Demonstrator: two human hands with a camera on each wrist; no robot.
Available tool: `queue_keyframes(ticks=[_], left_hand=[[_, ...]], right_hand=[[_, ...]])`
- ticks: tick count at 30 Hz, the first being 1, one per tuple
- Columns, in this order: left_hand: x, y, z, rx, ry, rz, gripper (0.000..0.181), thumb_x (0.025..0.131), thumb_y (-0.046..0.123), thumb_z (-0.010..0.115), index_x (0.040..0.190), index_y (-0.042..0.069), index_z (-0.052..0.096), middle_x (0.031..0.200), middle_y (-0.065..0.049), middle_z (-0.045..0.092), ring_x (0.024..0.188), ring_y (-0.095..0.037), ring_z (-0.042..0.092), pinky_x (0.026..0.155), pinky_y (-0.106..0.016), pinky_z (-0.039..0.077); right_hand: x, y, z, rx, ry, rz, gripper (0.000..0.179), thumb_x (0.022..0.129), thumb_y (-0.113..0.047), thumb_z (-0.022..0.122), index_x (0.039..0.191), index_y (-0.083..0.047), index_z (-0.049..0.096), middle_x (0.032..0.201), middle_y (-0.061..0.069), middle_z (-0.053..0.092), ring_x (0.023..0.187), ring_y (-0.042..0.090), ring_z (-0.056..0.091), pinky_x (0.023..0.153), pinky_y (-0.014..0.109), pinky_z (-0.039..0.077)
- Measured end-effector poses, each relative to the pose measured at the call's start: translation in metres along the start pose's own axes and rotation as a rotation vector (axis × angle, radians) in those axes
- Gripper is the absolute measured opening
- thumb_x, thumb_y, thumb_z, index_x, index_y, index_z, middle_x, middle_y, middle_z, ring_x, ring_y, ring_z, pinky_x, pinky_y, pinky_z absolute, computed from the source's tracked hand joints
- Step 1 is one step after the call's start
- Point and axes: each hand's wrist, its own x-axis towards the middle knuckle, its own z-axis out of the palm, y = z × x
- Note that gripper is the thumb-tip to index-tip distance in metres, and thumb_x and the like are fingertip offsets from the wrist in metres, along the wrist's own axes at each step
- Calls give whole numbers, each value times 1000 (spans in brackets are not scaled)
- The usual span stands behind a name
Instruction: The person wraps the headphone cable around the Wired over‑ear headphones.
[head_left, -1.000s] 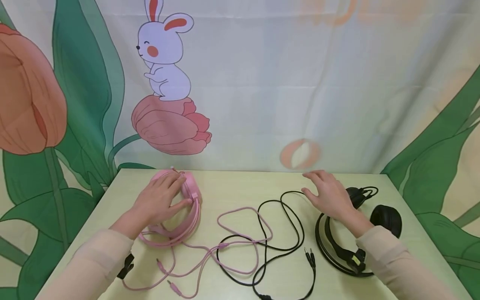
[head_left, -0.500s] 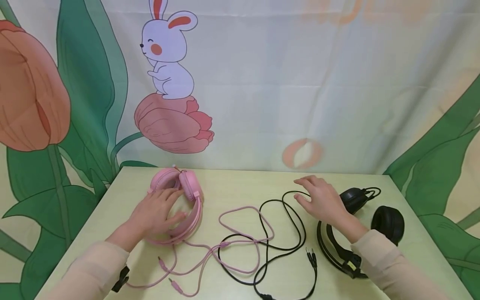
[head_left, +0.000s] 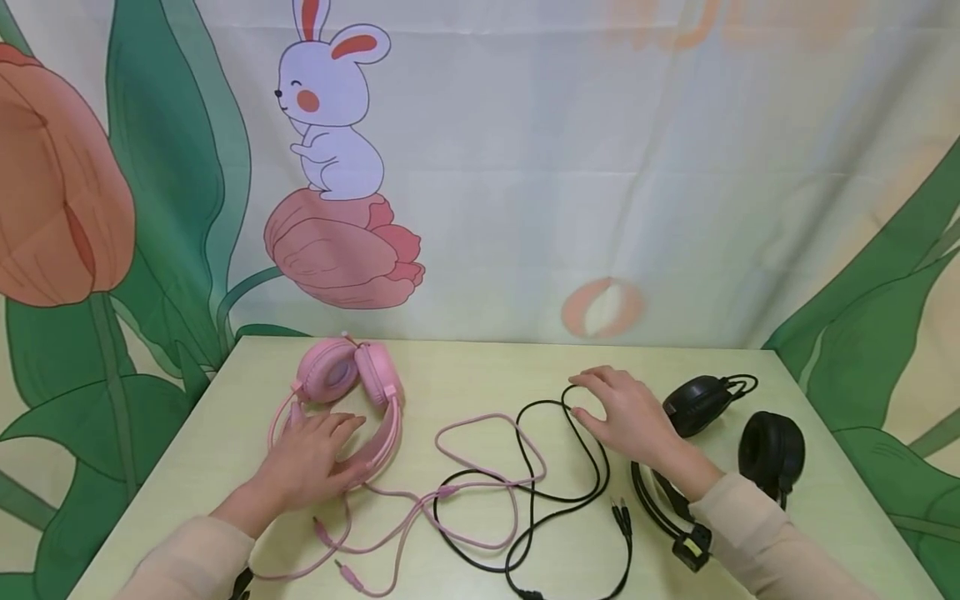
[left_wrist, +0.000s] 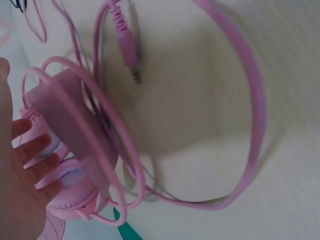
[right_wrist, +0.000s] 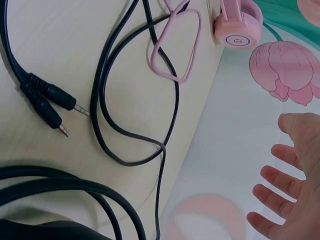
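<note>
Pink headphones lie at the table's left with ear cups toward the back. My left hand hovers over their headband, fingers spread and relaxed. In the left wrist view its fingers overlap the ear cups and grip nothing. On the right lie black headphones, their headband partly hidden by my right forearm. My right hand hangs above the table to their left, fingers loosely bent and holding nothing. Its fingertips overlap the top loop of the black cable in the head view.
A pink cable crosses the black cable mid-table. Pink plugs and black plugs lie near the front. A printed curtain with a rabbit and tulips hangs behind the pale table.
My left hand has drawn back toward me, uncovering the pink ear cups. My right hand has shifted left and nearer, uncovering more of a black ear cup. The headphones have stayed in place.
</note>
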Motion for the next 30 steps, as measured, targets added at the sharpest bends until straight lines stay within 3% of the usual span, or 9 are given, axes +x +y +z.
queue_keyframes(ticks=[9, 13, 21, 30], left_hand=[[-10, 5, 14, -36, -63, -23, 68, 79, 56, 59, 128, 8, 51, 126, -10, 52, 118, -34, 46, 100, -50, 34], [-11, 6, 18, -41, -63, -16, 70, 77, 56, 61, 127, 7, 51, 125, -11, 53, 117, -33, 47, 101, -50, 34], [-13, 4, 26, -28, -30, 6, 70, 69, 52, 71, 121, 7, 55, 112, -9, 59, 105, -29, 54, 97, -47, 38], [-14, -2, 30, -11, -51, -26, 64, 59, 48, 78, 105, 7, 61, 91, -2, 58, 82, -22, 55, 79, -41, 46]], right_hand=[[-2, -7, 3, 32, -4, -19, 41, 80, -29, 68, 117, -12, 61, 114, 11, 59, 100, 29, 58, 76, 45, 50], [-2, -10, 4, 48, 1, -28, 40, 81, -29, 67, 117, -12, 61, 114, 10, 59, 100, 28, 58, 76, 44, 50], [-2, -16, 9, 66, 29, -53, 40, 79, -27, 70, 114, -11, 62, 111, 10, 60, 99, 27, 59, 77, 42, 50], [-3, -23, 13, 82, 13, -53, 37, 81, -28, 67, 115, -14, 62, 113, 8, 60, 102, 25, 58, 84, 41, 48]])
